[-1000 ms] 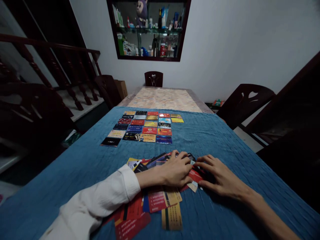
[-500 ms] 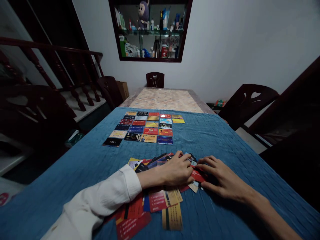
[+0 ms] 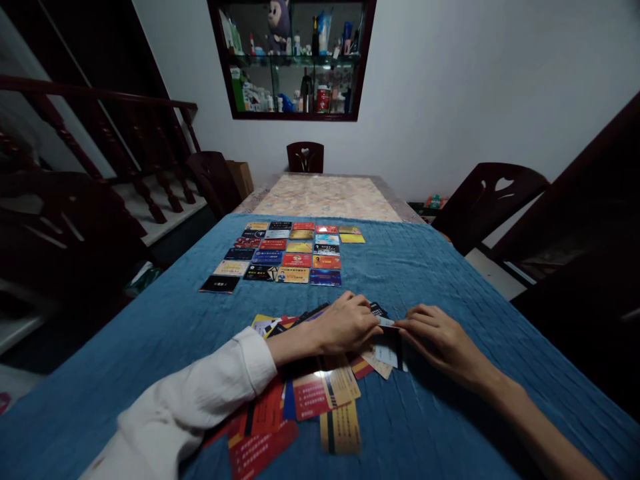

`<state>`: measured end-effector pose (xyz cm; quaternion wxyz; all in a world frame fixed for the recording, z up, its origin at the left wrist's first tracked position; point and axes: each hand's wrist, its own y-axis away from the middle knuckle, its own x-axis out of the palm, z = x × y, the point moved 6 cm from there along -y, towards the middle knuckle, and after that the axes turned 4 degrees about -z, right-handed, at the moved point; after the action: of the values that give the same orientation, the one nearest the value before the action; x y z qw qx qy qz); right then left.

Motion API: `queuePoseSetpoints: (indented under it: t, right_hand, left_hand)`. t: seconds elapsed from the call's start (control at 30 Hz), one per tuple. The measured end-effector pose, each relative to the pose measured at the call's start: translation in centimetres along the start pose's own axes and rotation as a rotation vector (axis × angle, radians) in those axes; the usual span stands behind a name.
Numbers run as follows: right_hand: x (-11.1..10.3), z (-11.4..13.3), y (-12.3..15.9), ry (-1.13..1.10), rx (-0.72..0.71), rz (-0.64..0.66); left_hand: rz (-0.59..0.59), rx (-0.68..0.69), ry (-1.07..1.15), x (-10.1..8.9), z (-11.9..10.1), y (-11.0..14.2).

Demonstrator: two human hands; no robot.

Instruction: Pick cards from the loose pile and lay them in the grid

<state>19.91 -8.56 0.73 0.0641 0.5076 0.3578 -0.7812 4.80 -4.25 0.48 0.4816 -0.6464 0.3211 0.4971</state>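
Note:
Both hands meet over a loose pile of plastic cards. My left hand [image 3: 350,323], in a white sleeve, has its fingers curled at the left end of a card [image 3: 387,323], seen nearly edge-on with a pale face. At its other end my right hand [image 3: 435,333] pinches it between thumb and fingertips. Beneath them lies a pale blue card [image 3: 389,355] with a dark stripe, partly over a beige card [image 3: 376,363]. Closer to me are a red card [image 3: 313,395] with white print and a gold card [image 3: 341,430]. My left forearm hides part of the pile.
Beyond the hands, several cards lie in rows, including a black card [image 3: 219,284] and a dark blue card [image 3: 325,277]. A blue cloth [image 3: 425,267] covers the near table. Dark wooden chairs [image 3: 493,200] stand around it; a wall cabinet [image 3: 295,117] is behind.
My hands have closed on a card and tilted it up from the pile. The red card that lay between them no longer shows flat, and the pale blue card is uncovered.

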Motion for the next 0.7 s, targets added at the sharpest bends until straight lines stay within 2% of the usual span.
queuePoseSetpoints:
  t: [0.2,0.7]
  right_hand:
    - [0.5,-0.8,0.3,0.008,0.038,-0.07]
    - [1.5,-2.1,0.6,0.018,0.17,-0.054]
  left_hand:
    - [0.017,-0.085,0.128,-0.3,0.7,0.1]
    - [-0.058,-0.187,0.331,0.3,2.2,0.3]
